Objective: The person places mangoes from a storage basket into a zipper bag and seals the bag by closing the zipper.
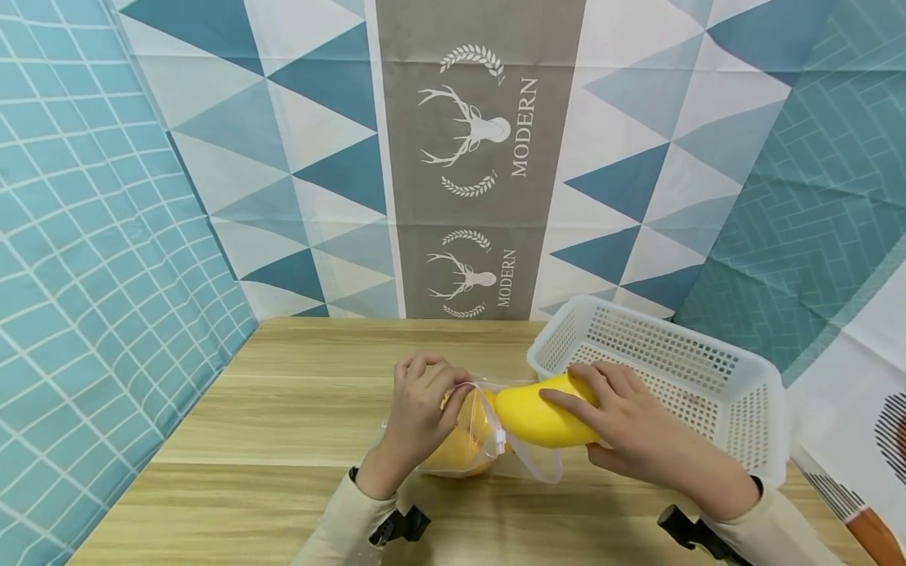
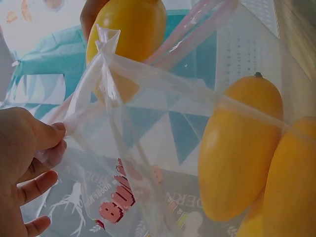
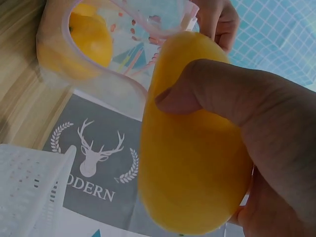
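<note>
My right hand (image 1: pixel 623 424) grips a yellow mango (image 1: pixel 543 413), its fingers over the top and thumb along the side. One end of the mango points into the mouth of a clear zip bag (image 1: pixel 524 464) with a pinkish edge. The bag's rim is pinched between thumb and fingers of my left hand (image 1: pixel 423 401), which holds the mouth apart. Inside the bag lie several mangoes (image 2: pixel 242 148), seen through the plastic; pink printed letters (image 2: pixel 117 205) mark its side. In the right wrist view, the gripped mango (image 3: pixel 192 148) fills the middle.
A white perforated plastic basket (image 1: pixel 658 346) stands at the back right of the wooden table (image 1: pixel 297 417), just beyond my right hand. Patterned cloth (image 1: pixel 467 157) hangs behind the table, and blue tiled cloth (image 1: pixel 85 236) lines the left side.
</note>
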`<state>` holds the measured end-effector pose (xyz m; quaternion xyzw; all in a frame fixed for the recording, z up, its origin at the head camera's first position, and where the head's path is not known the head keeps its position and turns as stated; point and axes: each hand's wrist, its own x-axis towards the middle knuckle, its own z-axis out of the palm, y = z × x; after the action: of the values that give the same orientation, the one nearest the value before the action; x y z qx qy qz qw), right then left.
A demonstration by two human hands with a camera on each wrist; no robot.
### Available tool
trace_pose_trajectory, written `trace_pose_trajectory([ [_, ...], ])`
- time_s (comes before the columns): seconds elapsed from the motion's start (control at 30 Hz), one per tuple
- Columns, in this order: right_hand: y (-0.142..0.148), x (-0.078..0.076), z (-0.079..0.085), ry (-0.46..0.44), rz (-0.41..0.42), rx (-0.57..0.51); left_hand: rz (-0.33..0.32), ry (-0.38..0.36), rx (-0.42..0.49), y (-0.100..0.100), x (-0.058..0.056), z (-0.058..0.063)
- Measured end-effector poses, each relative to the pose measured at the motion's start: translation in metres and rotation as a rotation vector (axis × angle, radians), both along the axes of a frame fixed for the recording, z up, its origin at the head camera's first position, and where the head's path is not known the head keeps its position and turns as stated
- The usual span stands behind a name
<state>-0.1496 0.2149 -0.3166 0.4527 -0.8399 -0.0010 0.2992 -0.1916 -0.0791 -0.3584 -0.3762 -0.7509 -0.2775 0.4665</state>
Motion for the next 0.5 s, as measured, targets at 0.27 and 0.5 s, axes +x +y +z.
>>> trace_pose_trajectory([
  [0.27, -0.009, -0.003, 0.002, 0.025, -0.024, 0.05, -0.007, 0.022, 0.002, 0.001, -0.002, -0.002],
  [0.5, -0.019, -0.007, 0.002, 0.076, -0.033, 0.074, 0.012, -0.005, -0.023, 0.002, -0.001, -0.002],
])
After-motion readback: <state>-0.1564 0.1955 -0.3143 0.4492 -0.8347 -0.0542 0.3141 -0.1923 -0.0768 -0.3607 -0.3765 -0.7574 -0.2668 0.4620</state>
